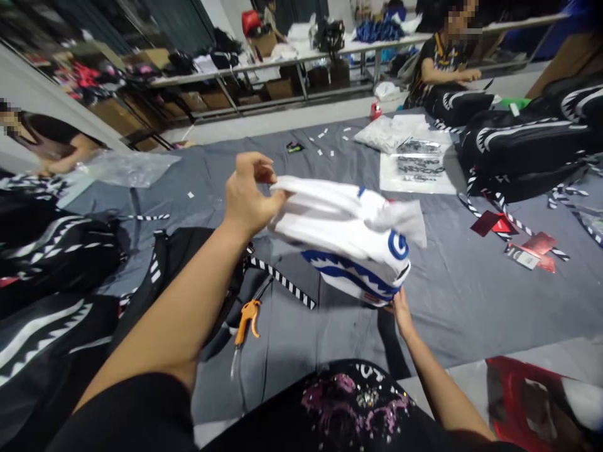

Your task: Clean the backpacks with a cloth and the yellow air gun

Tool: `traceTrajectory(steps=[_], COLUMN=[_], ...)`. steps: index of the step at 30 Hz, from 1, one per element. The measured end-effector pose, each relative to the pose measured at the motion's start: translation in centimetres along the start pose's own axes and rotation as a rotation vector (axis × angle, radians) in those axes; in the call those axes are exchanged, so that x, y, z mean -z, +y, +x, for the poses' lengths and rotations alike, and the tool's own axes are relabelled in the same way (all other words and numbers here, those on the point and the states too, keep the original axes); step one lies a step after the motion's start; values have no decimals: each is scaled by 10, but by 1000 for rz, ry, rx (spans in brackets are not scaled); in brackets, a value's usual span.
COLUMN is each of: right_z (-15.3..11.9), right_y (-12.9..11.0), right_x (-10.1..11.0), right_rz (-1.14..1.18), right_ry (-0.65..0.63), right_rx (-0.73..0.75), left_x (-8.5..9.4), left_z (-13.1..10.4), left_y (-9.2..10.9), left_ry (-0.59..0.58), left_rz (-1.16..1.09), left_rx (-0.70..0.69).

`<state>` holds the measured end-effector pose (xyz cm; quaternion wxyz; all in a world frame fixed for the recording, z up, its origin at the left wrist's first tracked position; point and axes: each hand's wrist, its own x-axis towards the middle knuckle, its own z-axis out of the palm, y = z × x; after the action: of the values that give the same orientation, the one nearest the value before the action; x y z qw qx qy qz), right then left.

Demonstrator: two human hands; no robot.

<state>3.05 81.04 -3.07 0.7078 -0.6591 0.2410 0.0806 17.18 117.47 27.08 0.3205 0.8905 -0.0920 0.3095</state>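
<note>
A white bag [330, 220] with a blue shark-tooth print and blue lettering is held up above the grey-covered table. My left hand [252, 194] pinches its upper left edge between thumb and fingers. At the lower right corner, my right hand [402, 312] grips the bag from beneath, its fingers partly hidden behind it. Thin whitish wrapping [409, 220] sticks out at the bag's right end. Below my left forearm lies an orange air blow gun [246, 320], near a black-and-white striped strap [285, 282] of a black bag.
Black shark-print bags are piled at the left [42, 339] and right [527, 141]. Red tags [539, 245] and a printed plastic packet [419, 166] lie on the grey cloth [447, 276]. One person [443, 63] sits across at the right, another [56, 141] at the left.
</note>
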Motion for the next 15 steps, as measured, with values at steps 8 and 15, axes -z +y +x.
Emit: traceTrajectory(steps=[8, 15], right_z=[35, 81], right_y=[19, 10], right_x=[14, 20], right_rz=[239, 263], right_ry=[-28, -10], right_rx=[-153, -181], left_x=[-5, -67], left_z=[-52, -80], left_y=[-6, -16], left_ry=[-302, 49], left_rz=[-628, -1029], left_rx=[412, 1031])
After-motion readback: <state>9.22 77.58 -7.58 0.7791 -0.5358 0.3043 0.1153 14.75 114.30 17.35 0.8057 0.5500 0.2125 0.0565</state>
